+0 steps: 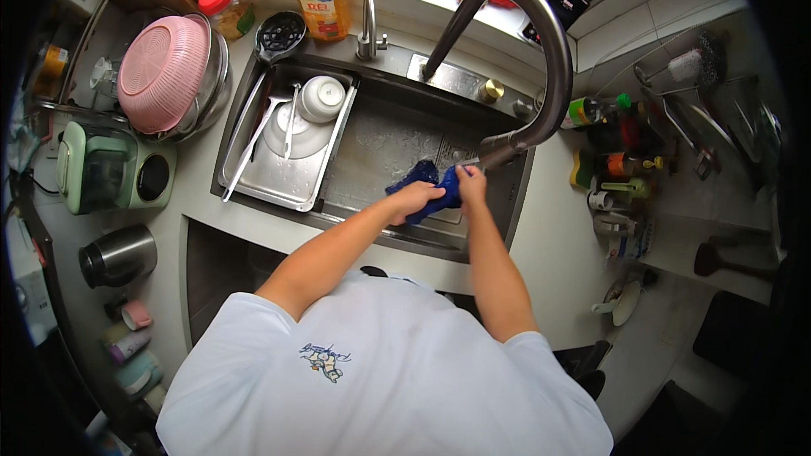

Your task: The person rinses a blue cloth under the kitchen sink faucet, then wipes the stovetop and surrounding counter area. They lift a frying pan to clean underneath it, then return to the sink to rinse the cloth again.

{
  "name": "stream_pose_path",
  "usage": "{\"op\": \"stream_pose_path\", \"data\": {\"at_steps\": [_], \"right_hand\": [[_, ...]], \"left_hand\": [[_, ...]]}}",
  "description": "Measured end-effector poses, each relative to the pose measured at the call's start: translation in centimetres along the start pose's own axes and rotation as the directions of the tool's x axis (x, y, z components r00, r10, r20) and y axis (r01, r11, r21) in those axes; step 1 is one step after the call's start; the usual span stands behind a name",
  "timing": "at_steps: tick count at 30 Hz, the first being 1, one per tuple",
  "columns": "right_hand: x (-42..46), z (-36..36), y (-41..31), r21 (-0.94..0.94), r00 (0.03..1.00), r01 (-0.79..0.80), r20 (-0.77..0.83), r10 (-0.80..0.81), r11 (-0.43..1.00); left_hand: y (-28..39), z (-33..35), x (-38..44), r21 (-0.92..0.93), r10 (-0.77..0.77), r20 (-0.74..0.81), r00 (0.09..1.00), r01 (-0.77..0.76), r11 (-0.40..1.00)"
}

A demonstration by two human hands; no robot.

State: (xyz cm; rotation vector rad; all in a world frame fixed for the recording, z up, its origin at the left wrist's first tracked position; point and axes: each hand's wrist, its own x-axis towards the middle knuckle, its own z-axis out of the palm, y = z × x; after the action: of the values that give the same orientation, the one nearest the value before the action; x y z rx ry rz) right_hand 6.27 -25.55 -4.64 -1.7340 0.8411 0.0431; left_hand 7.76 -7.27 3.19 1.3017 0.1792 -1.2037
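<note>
Both my hands hold a wet dark-blue cloth (447, 196) over the basin of a metal sink (380, 133). My left hand (413, 198) is closed on the cloth's middle. My right hand (471, 185) grips its upper right part, just under the spout of a tall curved faucet (500, 147). Water seems to run from the spout onto the cloth. Part of the cloth hangs left of my hands, low over the basin; whether it touches the bottom I cannot tell.
A steel tray (285, 183) in the sink's left part holds a white bowl (322, 99), a plate and utensils. A soap pump bottle (323, 3) and a black slotted ladle (281, 35) stand or lie behind. Pink colander (163, 73) at left; bottles (589, 111) and a sponge (581, 169) at right.
</note>
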Motion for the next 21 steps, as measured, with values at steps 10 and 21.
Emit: {"op": "stream_pose_path", "data": {"at_steps": [10, 21], "right_hand": [[-6.3, -13.3, -12.3, -0.266, 0.608, 0.278, 0.793, 0.045, 0.923], [-4.4, 0.6, -6.9, -0.155, 0.961, 0.229, -0.121, -0.248, 0.961]], "left_hand": [[7.1, -5.8, -7.7, 0.743, 0.236, 0.217, 0.947, -0.317, 0.589], [2.2, -2.5, 2.5, -0.041, -0.015, -0.282, 0.959, 0.003, 0.999]]}}
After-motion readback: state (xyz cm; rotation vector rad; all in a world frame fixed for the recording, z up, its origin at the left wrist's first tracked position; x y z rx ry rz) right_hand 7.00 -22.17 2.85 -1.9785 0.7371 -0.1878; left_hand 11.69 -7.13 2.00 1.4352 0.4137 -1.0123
